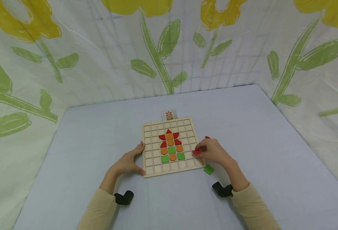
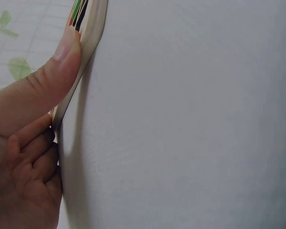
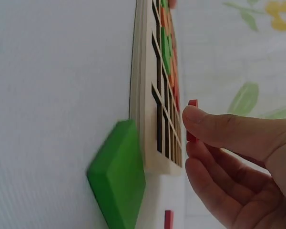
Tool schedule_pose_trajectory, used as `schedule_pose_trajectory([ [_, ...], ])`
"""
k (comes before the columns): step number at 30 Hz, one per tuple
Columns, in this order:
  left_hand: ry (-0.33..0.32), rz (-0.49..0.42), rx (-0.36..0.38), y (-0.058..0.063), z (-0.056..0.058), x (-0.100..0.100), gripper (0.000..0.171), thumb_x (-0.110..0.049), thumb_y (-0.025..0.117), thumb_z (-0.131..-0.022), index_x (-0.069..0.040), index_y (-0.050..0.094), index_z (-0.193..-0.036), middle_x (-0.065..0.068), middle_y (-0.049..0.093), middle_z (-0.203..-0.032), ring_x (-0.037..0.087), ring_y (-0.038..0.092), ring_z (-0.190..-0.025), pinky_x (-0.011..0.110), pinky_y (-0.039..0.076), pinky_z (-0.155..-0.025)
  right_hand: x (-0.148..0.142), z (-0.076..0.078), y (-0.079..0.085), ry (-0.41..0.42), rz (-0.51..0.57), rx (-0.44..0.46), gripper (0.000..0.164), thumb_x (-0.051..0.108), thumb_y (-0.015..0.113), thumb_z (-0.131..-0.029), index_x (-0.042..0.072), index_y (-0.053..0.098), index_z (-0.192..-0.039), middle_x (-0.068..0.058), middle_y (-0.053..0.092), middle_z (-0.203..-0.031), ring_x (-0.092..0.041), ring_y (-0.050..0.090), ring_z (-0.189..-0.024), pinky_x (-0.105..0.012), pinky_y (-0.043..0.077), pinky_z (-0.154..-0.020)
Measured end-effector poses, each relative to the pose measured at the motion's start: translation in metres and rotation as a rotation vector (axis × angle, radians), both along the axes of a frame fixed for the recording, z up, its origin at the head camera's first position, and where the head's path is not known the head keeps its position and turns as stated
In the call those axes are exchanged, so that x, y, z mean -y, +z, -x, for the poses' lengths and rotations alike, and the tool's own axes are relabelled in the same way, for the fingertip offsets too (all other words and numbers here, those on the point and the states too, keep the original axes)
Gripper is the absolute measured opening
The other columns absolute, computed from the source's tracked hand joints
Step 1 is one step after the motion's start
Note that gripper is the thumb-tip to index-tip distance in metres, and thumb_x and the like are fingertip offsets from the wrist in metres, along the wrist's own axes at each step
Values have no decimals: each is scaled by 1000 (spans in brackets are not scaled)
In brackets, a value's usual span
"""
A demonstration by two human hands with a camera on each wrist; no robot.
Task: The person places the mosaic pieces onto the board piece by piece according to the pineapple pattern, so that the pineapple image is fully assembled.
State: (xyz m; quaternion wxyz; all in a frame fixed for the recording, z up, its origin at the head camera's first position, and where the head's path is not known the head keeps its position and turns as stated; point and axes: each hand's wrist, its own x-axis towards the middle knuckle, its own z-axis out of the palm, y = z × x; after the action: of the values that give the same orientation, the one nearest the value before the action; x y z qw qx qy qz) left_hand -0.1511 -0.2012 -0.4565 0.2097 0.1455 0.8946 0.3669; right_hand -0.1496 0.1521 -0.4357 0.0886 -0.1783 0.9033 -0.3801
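Note:
A wooden grid board (image 1: 153,171) lies flat with colored pieces forming a figure: red curved pieces (image 1: 164,144), orange discs (image 1: 172,157), an orange square (image 1: 169,136) and green squares (image 1: 180,156). My left hand (image 1: 126,163) rests against the board's left edge, thumb near the front corner; in the left wrist view, its thumb (image 2: 66,57) touches the rim. Over the board's right side, my right hand (image 1: 215,151) pinches a red curved piece (image 1: 196,152) between thumb and fingers. The right wrist view shows this red piece (image 3: 192,134) edge-on, above the board.
A loose green square (image 1: 208,170) lies by the board's front right corner. Another red piece (image 1: 207,137) is partly hidden behind my right hand. A small pattern card (image 1: 164,115) sits beyond the far edge. Black wrist mounts (image 1: 124,198) hang at both sleeves.

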Motion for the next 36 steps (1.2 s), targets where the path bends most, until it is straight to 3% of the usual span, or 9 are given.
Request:
schedule_pose_trajectory([
  [7, 3, 3, 1, -1, 1, 0, 117, -17, 92, -59, 0, 23, -152, 15, 13, -160, 37, 11, -146, 61, 11, -114, 24, -4, -4, 28, 2, 45, 18, 1, 79, -78, -2, 74, -94, -3, 67, -88, -14, 59, -78, -27, 53, -70],
  [12, 1, 1, -1, -1, 1, 0, 117, -17, 92, -59, 1, 23, -152, 15, 13, -160, 37, 11, -146, 59, 13, -114, 40, -5, -6, 128, -3, -28, 13, 3, 79, -77, 0, 75, -88, 0, 64, -79, -12, 53, -72, -23, 48, -62],
  [16, 2, 0, -1, -1, 1, 0, 117, -16, 93, -58, 2, 23, -151, 16, 14, -159, 38, 11, -146, 57, 14, -115, 55, -8, -6, 161, -12, -57, 10, 4, 80, -77, 2, 75, -86, 3, 61, -73, -10, 51, -69, -20, 47, -59],
  [23, 5, 8, -4, 0, 1, 0, 117, -16, 93, -58, 2, 23, -151, 16, 14, -159, 38, 12, -146, 58, 14, -115, 80, -14, -6, 145, 10, -27, 11, 2, 78, -77, 1, 75, -87, 2, 66, -73, -9, 55, -68, -20, 49, -59],
  [29, 3, 9, -7, 0, 1, 0, 117, -17, 93, -58, 2, 24, -151, 17, 14, -159, 38, 12, -146, 59, 13, -114, 98, -19, -8, 150, -50, -11, 15, 4, 82, -75, 2, 75, -88, 3, 60, -70, -12, 48, -69, -21, 42, -56],
  [36, -2, 11, -6, -1, 1, -1, 117, -17, 93, -59, 2, 24, -151, 17, 14, -159, 38, 12, -146, 58, 15, -114, 107, -22, -11, 130, -108, -15, 19, 4, 83, -73, 1, 75, -90, 0, 63, -75, -12, 49, -70, -22, 44, -58],
])
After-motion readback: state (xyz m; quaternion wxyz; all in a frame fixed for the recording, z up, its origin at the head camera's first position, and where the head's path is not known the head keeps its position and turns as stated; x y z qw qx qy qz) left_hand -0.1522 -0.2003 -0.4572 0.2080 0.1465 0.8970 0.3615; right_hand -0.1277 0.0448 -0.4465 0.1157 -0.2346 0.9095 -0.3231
